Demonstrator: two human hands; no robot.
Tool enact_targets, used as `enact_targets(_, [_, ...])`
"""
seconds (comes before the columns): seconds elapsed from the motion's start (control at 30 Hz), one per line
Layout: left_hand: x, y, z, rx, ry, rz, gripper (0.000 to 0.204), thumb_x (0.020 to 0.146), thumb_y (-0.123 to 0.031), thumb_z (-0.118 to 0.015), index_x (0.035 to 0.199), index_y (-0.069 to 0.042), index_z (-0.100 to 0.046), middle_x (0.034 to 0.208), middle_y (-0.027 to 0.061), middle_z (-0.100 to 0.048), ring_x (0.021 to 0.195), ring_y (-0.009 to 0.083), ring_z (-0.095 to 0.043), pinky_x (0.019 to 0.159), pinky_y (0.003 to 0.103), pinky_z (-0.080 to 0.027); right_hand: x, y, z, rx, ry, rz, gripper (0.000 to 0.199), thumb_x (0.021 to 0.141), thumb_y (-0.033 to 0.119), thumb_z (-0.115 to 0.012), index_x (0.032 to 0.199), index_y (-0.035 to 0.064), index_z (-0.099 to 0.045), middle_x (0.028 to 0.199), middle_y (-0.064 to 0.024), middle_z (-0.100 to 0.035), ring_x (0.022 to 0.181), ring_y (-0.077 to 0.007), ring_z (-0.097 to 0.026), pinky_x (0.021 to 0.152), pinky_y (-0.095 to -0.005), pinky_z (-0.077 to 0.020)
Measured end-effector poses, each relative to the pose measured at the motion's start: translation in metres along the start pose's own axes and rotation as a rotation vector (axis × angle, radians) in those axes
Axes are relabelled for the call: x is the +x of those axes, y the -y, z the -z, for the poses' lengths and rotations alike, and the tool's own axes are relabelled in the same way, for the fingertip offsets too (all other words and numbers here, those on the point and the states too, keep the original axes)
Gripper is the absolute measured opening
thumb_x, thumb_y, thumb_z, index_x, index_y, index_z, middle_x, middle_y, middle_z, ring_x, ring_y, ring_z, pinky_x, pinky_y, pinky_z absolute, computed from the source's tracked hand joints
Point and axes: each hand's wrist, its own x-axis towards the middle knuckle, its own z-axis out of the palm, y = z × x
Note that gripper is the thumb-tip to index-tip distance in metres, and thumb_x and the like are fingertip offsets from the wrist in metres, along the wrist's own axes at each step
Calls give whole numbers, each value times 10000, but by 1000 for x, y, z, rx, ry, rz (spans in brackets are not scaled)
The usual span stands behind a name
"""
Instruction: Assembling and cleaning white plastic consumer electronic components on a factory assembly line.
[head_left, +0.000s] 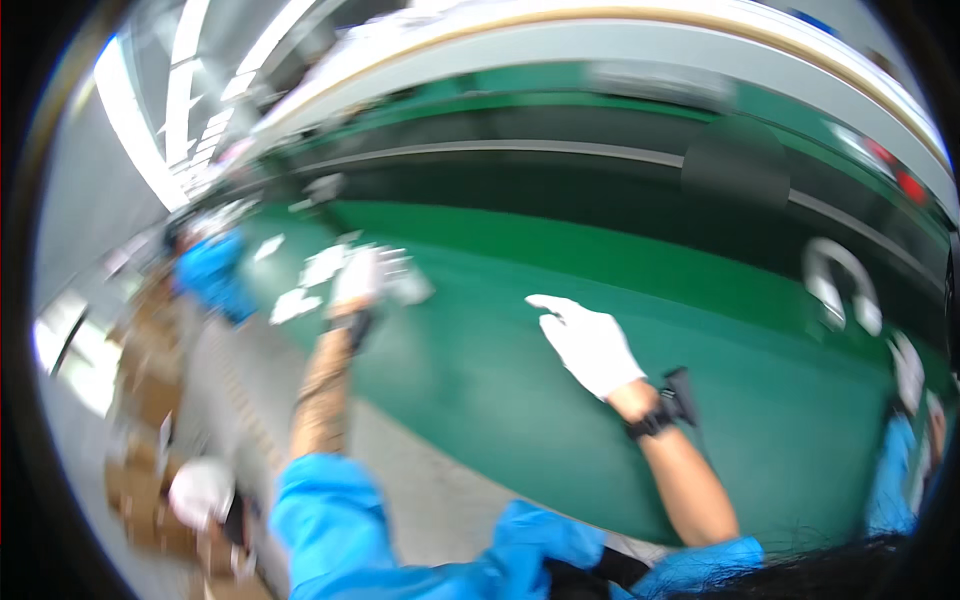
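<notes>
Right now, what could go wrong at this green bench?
Loose white pieces lie scattered by the blurred left hand; a brush of the glove might shift them. The black wrist device juts out behind the right hand and could catch something in a sweep. Another person's gloved hand is at the far right, so reaching that way might risk a bump.

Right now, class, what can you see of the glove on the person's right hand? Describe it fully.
The glove is plain white and looks like thin fabric. It covers the right hand and ends near the wrist, short of a black wristband. It points toward the picture's upper left, over the green table; whether it touches the surface cannot be told. No held object shows.
</notes>
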Motion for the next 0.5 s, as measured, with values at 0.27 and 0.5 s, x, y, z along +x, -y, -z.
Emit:
enact_targets(0.27, [-3, -23, -14, 983, -90, -6, 371, 1052, -362, -563, 1048, -59, -777, 968, 153, -775, 981, 378, -729, 917, 457, -572, 2, 250, -122, -31, 381, 879, 590, 995, 226, -517, 1563, 79, -457, 878, -218, -734, 800, -396, -731, 714, -504, -575])
enact_targets(0.5, [-13, -30, -4, 479, -151, 82, 262, 976, -246, -612, 971, -36, -768, 891, 194, -742, 833, 340, -709, 717, 474, -555, 18, 119, -86, -216, 502, 444, 507, 1011, 298, -486, 1483, 133, -574, 1059, -268, -755, 929, -470, -731, 835, -580, -579])
